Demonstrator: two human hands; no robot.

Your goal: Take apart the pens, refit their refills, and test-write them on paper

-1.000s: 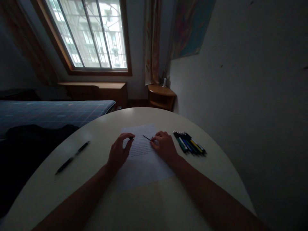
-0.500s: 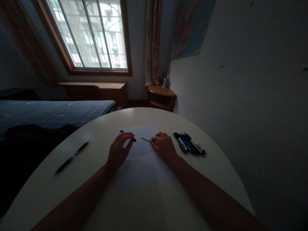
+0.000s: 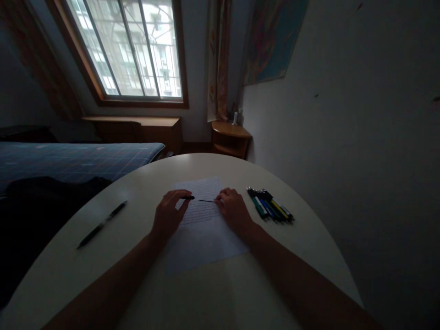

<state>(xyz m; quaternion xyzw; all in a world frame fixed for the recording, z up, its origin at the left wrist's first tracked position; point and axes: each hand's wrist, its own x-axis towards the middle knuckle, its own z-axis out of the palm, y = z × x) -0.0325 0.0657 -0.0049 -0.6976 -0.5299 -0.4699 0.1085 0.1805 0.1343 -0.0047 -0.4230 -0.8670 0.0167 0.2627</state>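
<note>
My left hand [image 3: 167, 214] is closed around a black pen barrel [image 3: 188, 197], whose dark end sticks out past the fingertips toward the right. Between the fingertips of my right hand [image 3: 234, 210] is a thin dark stick, which looks like a pen refill [image 3: 206, 200]; its free end points left at the barrel's end, with a small gap between them. Both hands are over a sheet of paper [image 3: 206, 245] with lines of writing on its upper half. The rest of the barrel is hidden by my left fingers.
A black pen [image 3: 102, 224] lies at the left on the round white table [image 3: 192, 302]. Several pens with green, blue, yellow and white parts [image 3: 270, 205] lie side by side on the right. Beyond the table are a bed [image 3: 85, 158] and a corner cabinet [image 3: 232, 130].
The barrel in my left hand has turned from slanted to nearly level. My right hand's refill has also levelled out, its free tip now slightly nearer the barrel.
</note>
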